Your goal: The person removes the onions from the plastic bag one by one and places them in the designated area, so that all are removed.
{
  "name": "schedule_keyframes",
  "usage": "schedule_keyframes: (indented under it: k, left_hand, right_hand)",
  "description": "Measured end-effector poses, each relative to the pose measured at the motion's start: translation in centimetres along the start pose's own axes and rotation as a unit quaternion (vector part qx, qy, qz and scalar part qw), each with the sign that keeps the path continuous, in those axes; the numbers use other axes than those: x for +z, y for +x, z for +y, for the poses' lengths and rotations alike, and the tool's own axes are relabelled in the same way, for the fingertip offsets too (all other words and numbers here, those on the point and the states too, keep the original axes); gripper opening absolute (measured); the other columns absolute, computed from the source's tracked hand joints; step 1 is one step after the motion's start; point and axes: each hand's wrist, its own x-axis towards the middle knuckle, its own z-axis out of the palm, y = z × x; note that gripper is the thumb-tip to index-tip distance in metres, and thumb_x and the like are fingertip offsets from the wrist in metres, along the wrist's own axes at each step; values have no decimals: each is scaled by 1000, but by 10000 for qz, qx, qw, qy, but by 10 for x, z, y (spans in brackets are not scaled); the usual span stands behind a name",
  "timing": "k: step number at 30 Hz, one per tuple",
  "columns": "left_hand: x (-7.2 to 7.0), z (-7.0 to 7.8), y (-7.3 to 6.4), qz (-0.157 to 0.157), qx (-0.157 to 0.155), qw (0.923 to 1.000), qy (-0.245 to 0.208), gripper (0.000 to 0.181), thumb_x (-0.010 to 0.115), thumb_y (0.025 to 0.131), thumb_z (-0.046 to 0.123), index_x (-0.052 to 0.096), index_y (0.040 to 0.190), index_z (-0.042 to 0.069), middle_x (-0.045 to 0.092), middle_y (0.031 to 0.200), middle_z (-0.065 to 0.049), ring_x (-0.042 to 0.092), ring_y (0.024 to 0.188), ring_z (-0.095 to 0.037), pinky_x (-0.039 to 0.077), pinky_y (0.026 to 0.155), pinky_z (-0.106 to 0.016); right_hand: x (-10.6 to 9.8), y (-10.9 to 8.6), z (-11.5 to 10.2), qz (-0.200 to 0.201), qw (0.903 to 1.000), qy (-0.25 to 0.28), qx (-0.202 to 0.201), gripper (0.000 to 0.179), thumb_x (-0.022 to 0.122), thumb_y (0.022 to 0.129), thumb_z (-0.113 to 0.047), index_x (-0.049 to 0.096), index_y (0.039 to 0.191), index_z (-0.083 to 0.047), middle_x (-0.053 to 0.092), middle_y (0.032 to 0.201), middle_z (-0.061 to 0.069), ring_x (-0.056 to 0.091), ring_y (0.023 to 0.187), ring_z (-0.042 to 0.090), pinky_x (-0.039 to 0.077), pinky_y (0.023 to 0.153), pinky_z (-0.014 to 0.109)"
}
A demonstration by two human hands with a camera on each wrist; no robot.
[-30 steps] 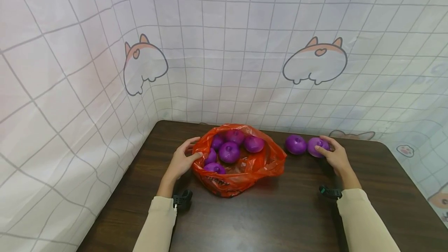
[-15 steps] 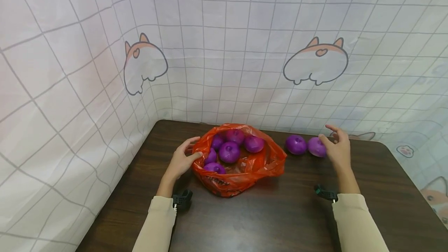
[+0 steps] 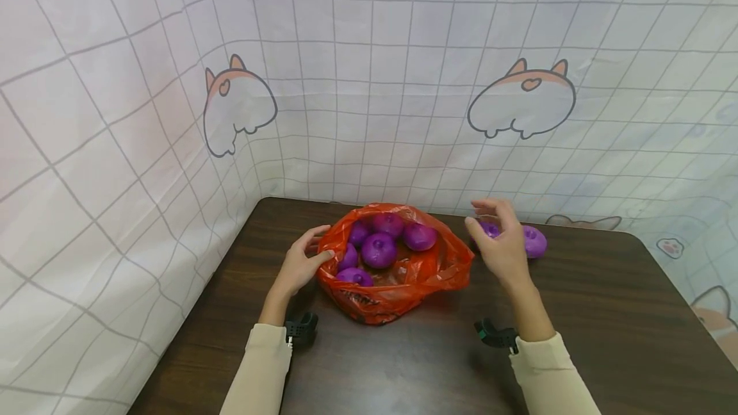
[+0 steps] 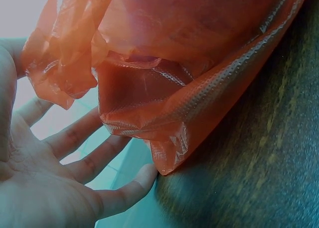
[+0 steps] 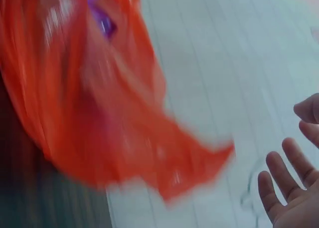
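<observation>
The left hand (image 3: 298, 264) has the bag (image 3: 398, 300) by the rim, thumb hooked over the edge and fingers behind the plastic, a pretty loose hold. The bag sits right up against that grip, mostly to its right, slumped on the dark table (image 3: 403, 364). It's thin, shiny orange-red stuff, crinkled all over, some dark print on the front, mouth gaping. I count six balls (image 3: 378, 250) in there: glossy purple, squat and round, a small spot on top of the ones facing up, mostly bunched toward the left hand. The right hand (image 3: 501, 245) is empty, fingers spread loosely, up just right of the bag. One loose ball (image 3: 490, 229) peeks out from behind it (can't tell if they touch), and a lighter purple ball (image 3: 535, 242) sits just to its right. The right wrist view has the bag kinda blurry, with a bit of purple peeking out.
</observation>
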Motion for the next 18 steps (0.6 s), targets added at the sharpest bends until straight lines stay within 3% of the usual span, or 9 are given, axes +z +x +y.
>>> schedule_keyframes:
  k: [3,6,12,18]
  left_hand:
    - [0,0,0,10,-10,10000,38,56,72,95,20,53,147,25,57,144,-18,54,130,-42,52,100,-58]
    - [0,0,0,36,0,10000,51,55,72,95,20,54,147,26,58,143,-18,55,129,-41,53,100,-58]
    - [0,-1,0,38,-7,10000,43,55,72,95,19,54,146,27,59,142,-17,55,128,-41,54,99,-56]
    - [-1,-1,0,-40,134,9999,25,57,71,96,18,51,149,21,58,142,-20,55,128,-42,56,94,-54]
  right_hand:
    - [19,-7,-12,-421,9983,-8,-402,29,69,91,5,64,120,6,60,116,19,60,105,16,52,98,36]
    - [36,-11,-16,-839,9952,61,-503,27,70,92,2,65,119,3,61,114,16,61,103,20,54,95,40]
    - [67,-20,-10,-1854,9822,277,-83,30,70,94,-2,63,123,-2,60,122,20,61,111,37,55,96,48]
    - [103,-31,22,-2465,9667,515,455,35,70,96,-9,61,129,-5,58,129,20,60,117,46,54,99,53]
